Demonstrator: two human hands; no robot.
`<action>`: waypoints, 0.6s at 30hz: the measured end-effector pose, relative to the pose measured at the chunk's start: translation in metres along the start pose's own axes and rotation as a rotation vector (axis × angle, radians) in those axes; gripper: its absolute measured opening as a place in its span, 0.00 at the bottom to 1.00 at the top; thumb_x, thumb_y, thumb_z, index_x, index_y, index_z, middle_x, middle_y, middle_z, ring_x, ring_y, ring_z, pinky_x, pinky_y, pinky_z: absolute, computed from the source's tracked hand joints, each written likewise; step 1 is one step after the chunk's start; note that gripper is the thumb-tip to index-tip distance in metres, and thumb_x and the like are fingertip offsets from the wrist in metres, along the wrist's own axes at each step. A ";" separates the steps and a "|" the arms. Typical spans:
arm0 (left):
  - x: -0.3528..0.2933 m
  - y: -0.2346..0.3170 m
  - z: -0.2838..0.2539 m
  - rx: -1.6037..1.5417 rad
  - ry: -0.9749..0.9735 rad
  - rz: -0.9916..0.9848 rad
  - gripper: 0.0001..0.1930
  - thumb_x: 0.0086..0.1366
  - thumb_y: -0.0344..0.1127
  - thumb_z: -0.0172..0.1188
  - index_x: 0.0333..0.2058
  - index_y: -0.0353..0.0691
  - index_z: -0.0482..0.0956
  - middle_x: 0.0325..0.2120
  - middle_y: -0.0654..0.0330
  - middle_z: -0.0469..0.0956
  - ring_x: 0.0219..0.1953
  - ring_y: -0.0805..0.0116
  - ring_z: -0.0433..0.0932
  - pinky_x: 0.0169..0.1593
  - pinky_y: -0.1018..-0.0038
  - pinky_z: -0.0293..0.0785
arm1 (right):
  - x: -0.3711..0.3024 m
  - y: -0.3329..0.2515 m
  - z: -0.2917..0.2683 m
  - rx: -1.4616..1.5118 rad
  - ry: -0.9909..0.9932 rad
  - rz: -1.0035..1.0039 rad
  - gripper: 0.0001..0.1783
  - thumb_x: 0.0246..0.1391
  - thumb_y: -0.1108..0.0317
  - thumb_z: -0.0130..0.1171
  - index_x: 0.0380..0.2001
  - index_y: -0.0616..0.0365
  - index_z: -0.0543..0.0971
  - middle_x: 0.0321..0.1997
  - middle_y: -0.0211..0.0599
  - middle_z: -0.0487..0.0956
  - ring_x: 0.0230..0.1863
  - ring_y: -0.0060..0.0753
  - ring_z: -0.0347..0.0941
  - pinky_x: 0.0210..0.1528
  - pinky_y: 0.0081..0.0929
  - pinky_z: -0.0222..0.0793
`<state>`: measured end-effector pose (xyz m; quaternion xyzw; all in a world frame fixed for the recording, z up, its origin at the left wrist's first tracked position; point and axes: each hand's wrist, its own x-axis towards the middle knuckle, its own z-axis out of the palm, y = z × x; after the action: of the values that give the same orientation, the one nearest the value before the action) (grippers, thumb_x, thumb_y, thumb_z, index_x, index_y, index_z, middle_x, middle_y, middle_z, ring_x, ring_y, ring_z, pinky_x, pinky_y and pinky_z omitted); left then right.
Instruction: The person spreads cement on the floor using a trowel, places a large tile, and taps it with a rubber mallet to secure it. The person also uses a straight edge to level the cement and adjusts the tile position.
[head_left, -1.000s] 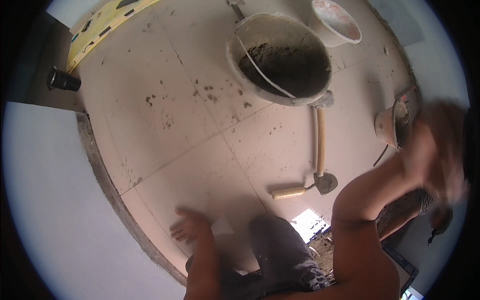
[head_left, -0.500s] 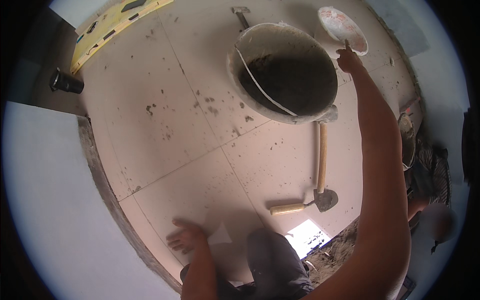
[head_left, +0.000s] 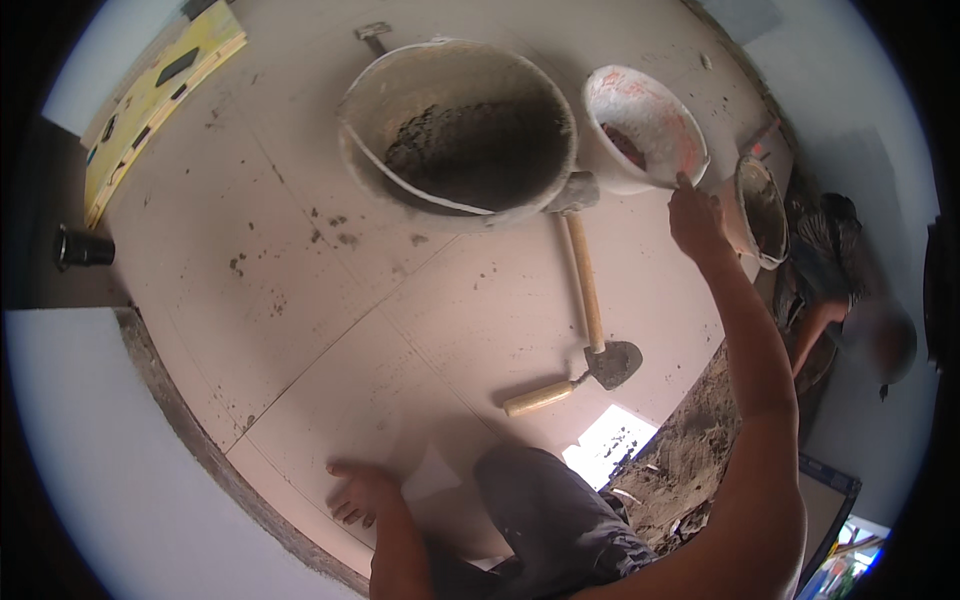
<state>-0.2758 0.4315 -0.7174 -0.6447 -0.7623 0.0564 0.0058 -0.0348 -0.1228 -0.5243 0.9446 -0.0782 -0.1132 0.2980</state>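
With its fingers closed on the near rim, my right hand (head_left: 697, 222) holds a white bucket (head_left: 652, 110) stained red inside, with some reddish-brown stuff in it. My left hand (head_left: 365, 492) rests on the floor tiles with its fingers apart, beside my knee. Left of the white bucket stands a large bucket (head_left: 370, 95) with dark grey mortar (head_left: 480, 145) in it and a white handle lying across its near side. A mallet (head_left: 583, 280) with a wooden handle lies against this bucket. Its handle end meets the blade of a trowel (head_left: 614, 366).
A hammer (head_left: 374, 36) lies behind the large bucket. Another mortar bucket (head_left: 762, 215) stands at the right, near another person (head_left: 825, 270). Loose sand (head_left: 680, 450) borders the tiles. A yellow board (head_left: 165, 95) and a black cup-like object (head_left: 85, 247) are at the left.
The white bucket has come nearer to me, with my right hand still on its rim. The view has turned to the right. My left hand stays on the floor.
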 end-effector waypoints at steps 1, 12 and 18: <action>0.001 -0.001 0.002 -0.002 -0.008 0.033 0.52 0.65 0.75 0.31 0.69 0.30 0.44 0.70 0.34 0.40 0.73 0.38 0.40 0.66 0.35 0.44 | -0.024 0.002 0.004 0.048 0.084 -0.037 0.14 0.54 0.70 0.51 0.39 0.65 0.82 0.61 0.46 0.74 0.46 0.45 0.79 0.49 0.44 0.74; 0.023 -0.013 0.034 -0.011 -0.058 0.325 0.52 0.65 0.75 0.33 0.69 0.31 0.45 0.71 0.37 0.42 0.73 0.40 0.42 0.67 0.36 0.44 | -0.060 0.048 0.010 0.881 -0.033 0.047 0.13 0.50 0.65 0.58 0.32 0.66 0.83 0.31 0.49 0.83 0.36 0.49 0.81 0.44 0.40 0.76; -0.008 -0.013 0.012 0.008 -0.091 0.344 0.52 0.65 0.75 0.33 0.70 0.31 0.45 0.71 0.38 0.43 0.73 0.41 0.43 0.67 0.37 0.45 | -0.050 0.010 0.191 0.835 -0.186 0.264 0.26 0.52 0.51 0.62 0.44 0.63 0.82 0.42 0.61 0.81 0.48 0.57 0.79 0.52 0.45 0.74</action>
<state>-0.2883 0.4209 -0.7274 -0.7625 -0.6398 0.0889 -0.0359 -0.1335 -0.2242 -0.6627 0.9516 -0.2638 -0.1175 -0.1052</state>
